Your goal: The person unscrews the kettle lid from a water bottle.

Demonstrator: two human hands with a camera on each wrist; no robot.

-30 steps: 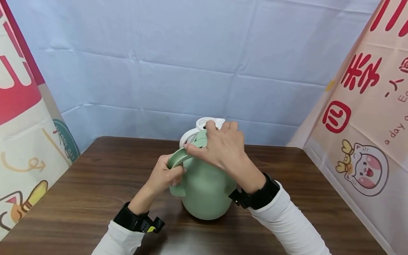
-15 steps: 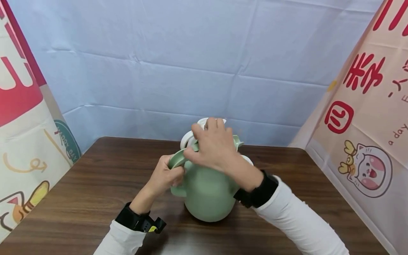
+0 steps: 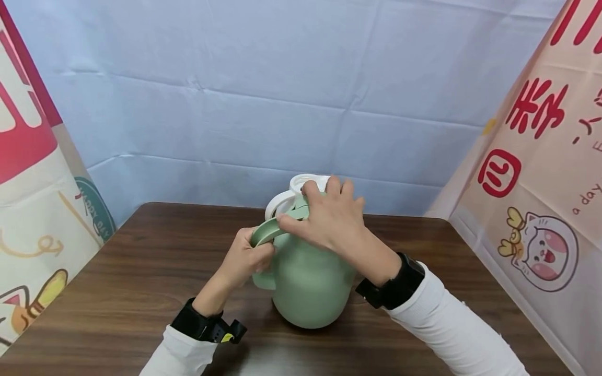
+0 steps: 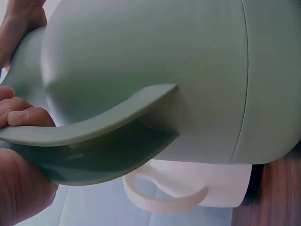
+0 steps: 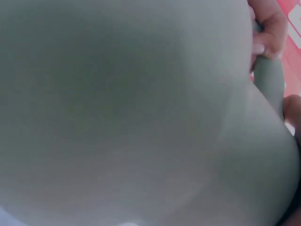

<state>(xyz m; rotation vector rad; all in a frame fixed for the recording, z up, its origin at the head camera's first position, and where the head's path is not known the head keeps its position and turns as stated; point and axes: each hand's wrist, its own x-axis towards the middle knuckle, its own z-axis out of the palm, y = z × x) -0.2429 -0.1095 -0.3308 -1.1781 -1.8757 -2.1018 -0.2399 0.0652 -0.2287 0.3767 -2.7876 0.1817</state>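
A pale green thermos jug stands upright on the table. My left hand grips its handle, with fingers and thumb wrapped round the upper part, as the left wrist view also shows on the handle. Over the jug's top lies my right hand, its fingers bent round the lid area and the thumb near the handle's upper end. The lid itself is mostly hidden under that hand. In the right wrist view the green body fills most of the picture.
Close behind the green jug stands a white jug with a handle; its looped handle shows in the left wrist view. The brown wooden table ends at a pale blue cloth. Printed cloths hang at both sides.
Half a second ago my right hand was turned further left, with a green spout showing beyond it; now it has turned back to the right. The left hand keeps its hold on the handle.
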